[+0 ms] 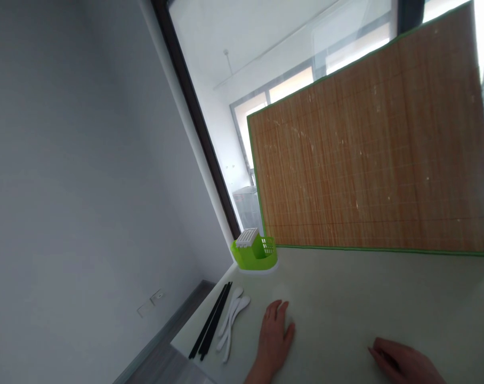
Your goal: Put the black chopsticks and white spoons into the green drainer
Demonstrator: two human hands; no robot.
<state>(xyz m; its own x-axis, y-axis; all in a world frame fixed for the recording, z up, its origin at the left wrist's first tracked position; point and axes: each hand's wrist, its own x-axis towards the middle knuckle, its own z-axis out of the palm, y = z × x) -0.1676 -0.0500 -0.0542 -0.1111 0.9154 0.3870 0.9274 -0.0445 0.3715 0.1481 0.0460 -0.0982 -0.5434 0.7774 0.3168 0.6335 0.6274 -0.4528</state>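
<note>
My left hand lies palm down on the white tabletop, fingers stretched forward and thumb apart, holding nothing. To its left are several white spoons, overlapping in a loose bunch. Beyond them, along the table's left edge, lie black chopsticks side by side. A green cutlery holder with a white slotted piece on top stands at the far left corner. My right hand rests on the table at the lower right, its fingers curled in loosely; I see nothing in them. Its lower part is cut off by the frame edge.
A bamboo mat with green edging stands upright along the back of the table, in front of a glass pane. A grey wall with sockets rises at left, past the table's left edge. The view is tilted.
</note>
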